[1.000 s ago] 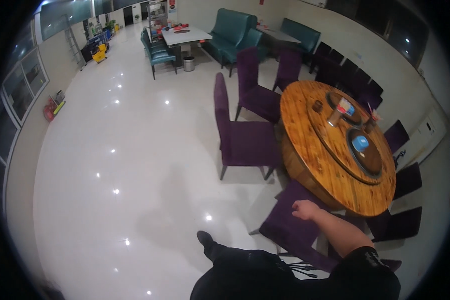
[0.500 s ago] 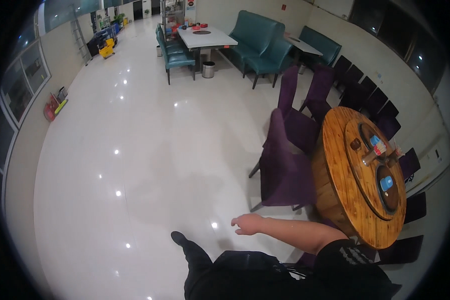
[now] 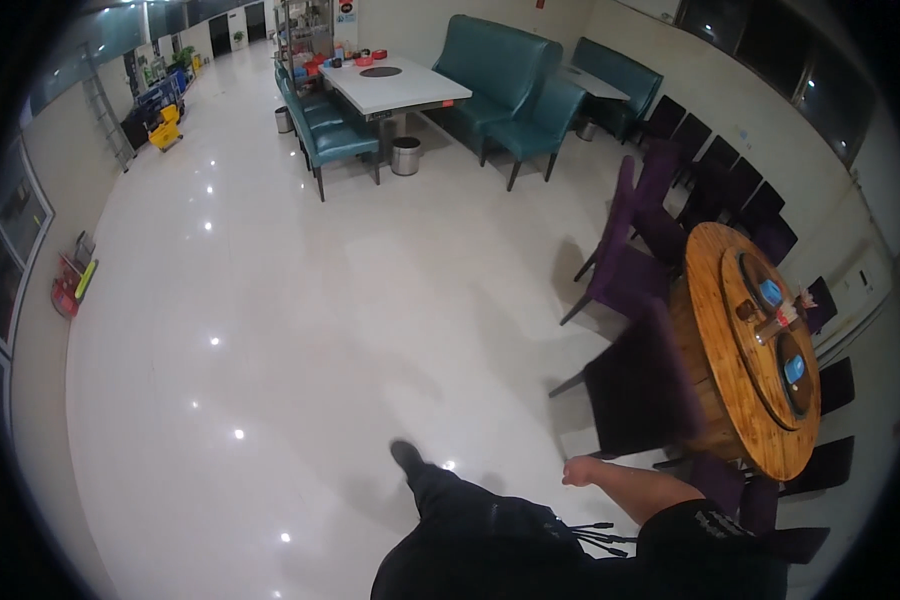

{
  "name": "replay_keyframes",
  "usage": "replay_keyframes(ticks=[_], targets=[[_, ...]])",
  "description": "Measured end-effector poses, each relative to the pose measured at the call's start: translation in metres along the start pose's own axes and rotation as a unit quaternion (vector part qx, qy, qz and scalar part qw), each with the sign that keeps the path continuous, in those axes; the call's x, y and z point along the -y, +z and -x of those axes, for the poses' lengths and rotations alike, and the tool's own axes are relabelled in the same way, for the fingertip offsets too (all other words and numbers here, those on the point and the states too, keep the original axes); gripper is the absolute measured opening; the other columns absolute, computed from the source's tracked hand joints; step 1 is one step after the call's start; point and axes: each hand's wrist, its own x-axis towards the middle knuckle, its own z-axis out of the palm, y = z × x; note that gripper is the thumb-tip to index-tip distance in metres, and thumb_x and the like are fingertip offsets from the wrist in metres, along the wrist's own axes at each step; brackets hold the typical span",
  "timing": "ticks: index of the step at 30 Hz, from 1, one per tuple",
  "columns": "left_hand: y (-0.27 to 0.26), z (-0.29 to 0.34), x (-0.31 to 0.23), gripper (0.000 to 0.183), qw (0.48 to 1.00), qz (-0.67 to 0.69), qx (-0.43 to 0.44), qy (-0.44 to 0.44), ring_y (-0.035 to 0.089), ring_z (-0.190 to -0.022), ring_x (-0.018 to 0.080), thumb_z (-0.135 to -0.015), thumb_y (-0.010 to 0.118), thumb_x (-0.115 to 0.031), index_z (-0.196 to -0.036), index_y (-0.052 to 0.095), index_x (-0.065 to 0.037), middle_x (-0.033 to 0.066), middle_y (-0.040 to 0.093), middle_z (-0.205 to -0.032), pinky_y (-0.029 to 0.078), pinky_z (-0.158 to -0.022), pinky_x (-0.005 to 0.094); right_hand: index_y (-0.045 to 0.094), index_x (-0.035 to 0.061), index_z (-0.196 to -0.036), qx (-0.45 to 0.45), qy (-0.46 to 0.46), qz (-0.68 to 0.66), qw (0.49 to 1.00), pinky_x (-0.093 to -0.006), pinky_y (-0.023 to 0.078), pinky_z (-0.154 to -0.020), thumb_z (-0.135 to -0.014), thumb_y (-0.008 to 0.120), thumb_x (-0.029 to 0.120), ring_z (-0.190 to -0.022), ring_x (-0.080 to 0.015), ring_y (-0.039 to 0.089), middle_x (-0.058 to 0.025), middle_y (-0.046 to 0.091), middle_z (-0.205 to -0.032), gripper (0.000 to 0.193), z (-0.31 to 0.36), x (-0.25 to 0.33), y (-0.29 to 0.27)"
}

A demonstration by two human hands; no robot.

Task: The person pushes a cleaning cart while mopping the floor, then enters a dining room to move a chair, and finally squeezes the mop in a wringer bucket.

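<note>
Only one hand is seen: the right hand (image 3: pixel 577 470), loosely curled and holding nothing, is held over the glossy floor (image 3: pixel 270 330). Just right of it a dark purple chair (image 3: pixel 635 385) is tucked against the round wooden table (image 3: pixel 735 375).

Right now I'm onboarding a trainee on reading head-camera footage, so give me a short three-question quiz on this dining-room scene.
1. True or false: the right hand is gripping a chair back.
2. Which piece of furniture is nearest the right hand? A) the white table B) the dark purple chair C) a teal bench
3. Fill in: the round wooden table stands to the person's ____.

Key: 1 false, the hand hangs free above the floor, holding nothing. 2 B. 3 right.
</note>
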Motion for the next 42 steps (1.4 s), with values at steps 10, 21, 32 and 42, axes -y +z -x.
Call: replay_keyframes(ticks=[10,21,32,42], targets=[[-0.148,-0.264,0.118,0.013,0.999,0.016,0.006,-0.037,0.059,-0.066,0.0236,-0.086,0.061,-0.015,-0.082,0.062,-0.002,0.0086,0.059,-0.071,0.046,-0.057,0.0332,0.063,0.0084,-0.11,-0.047,-0.097,-0.001,0.994,-0.0433,0.047,-0.088,-0.081,0.061,0.038,-0.103,-0.0342,0.06,-0.0157,0.064,-0.109,0.042,-0.221,0.214,-0.323],[-0.386,-0.517,0.221,0.014,0.965,0.138,0.169,0.143,0.058,-0.065,0.0249,-0.086,0.061,-0.016,-0.082,0.061,-0.003,0.0087,0.059,-0.069,0.046,-0.056,0.0341,0.062,0.01,-0.107,-0.171,-0.115,-0.061,0.977,-0.0414,0.049,-0.086,-0.081,0.064,0.038,-0.099,-0.0328,0.061,-0.0156,0.065,-0.104,0.039,-0.437,0.428,-0.614],[-0.647,-0.739,0.267,0.015,0.875,0.168,0.364,0.273,0.058,-0.065,0.0262,-0.086,0.061,-0.017,-0.081,0.061,-0.003,0.0088,0.058,-0.068,0.045,-0.056,0.035,0.066,0.0105,-0.106,-0.019,-0.063,-0.042,0.997,-0.0349,0.053,-0.079,-0.082,0.064,0.045,-0.079,-0.0229,0.069,-0.0086,0.071,-0.091,0.042,-0.596,0.588,-0.707],[-0.802,-0.886,0.635,0.029,0.9,0.235,-0.198,-0.308,0.057,-0.064,0.016,-0.086,0.062,-0.026,-0.092,0.062,0.002,0.0074,0.059,-0.072,0.045,-0.059,0.0278,0.065,0.0143,-0.107,0.141,-0.066,0.068,0.985,-0.0404,0.054,-0.074,-0.079,0.065,0.027,-0.088,-0.0259,0.066,-0.0073,0.067,-0.099,0.031,-0.893,0.767,-0.929]])
